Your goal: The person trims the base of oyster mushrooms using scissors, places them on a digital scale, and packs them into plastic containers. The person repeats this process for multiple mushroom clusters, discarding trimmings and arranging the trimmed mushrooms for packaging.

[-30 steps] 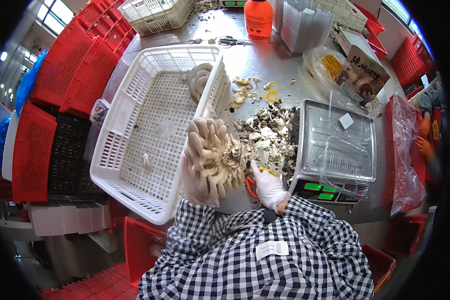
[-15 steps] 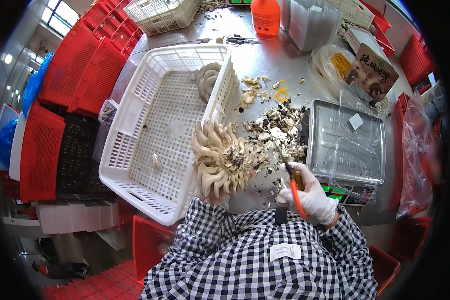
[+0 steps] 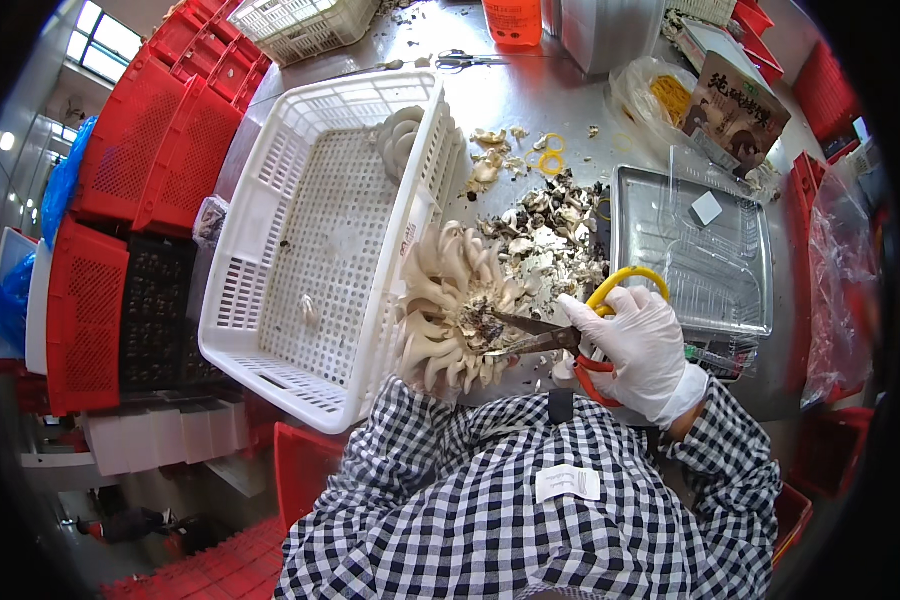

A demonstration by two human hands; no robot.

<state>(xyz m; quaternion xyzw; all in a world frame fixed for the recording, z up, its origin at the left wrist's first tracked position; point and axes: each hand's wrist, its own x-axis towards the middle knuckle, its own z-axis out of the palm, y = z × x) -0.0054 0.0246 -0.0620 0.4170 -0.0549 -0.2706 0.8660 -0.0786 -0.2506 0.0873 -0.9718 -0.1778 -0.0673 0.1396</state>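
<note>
Right hand [image 3: 638, 350] gripping scissors [image 3: 568, 340], blades [image 3: 530, 345] at mushrooms [image 3: 445, 275]

I see my right grip [image 3: 638, 352] gloved in white — back upward, fingers curled, one digit pointing left. A strip of bare wrist [image 3: 686, 421] shows below the glove. My left forearm [image 3: 395, 440] angles upward — left grip hidden.
</note>
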